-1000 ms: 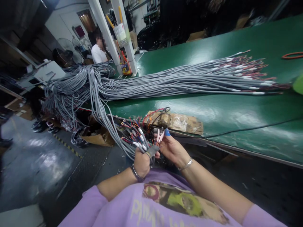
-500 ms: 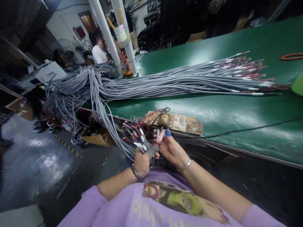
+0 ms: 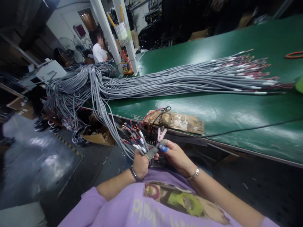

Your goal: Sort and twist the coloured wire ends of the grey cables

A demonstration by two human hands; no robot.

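My left hand (image 3: 141, 164) is closed around a bunch of grey cables (image 3: 142, 149), whose stripped ends fan out in thin coloured wires (image 3: 132, 132). Its thumb wears a grey cover. Close beside it, my right hand (image 3: 174, 154) pinches at the fine wires (image 3: 152, 144) of one cable, between a thumb with a blue cover and a finger with a grey one. A pale pink clothespin-like clip (image 3: 161, 134) stands just above these fingertips, handles upward. Its jaws are hidden, so what it grips cannot be made out.
Many long grey cables (image 3: 151, 82) lie across the green table (image 3: 236, 110). A worn wooden block (image 3: 184, 122) sits near the front edge beside a black cord (image 3: 227, 130). A cardboard box (image 3: 100, 136) is below at left. Another person (image 3: 99, 52) is in the background.
My right hand has shifted slightly down, from holding the pink clip to pinching by the wires under it. The clip's handles now point up, free of the fingers. My left hand keeps its hold.
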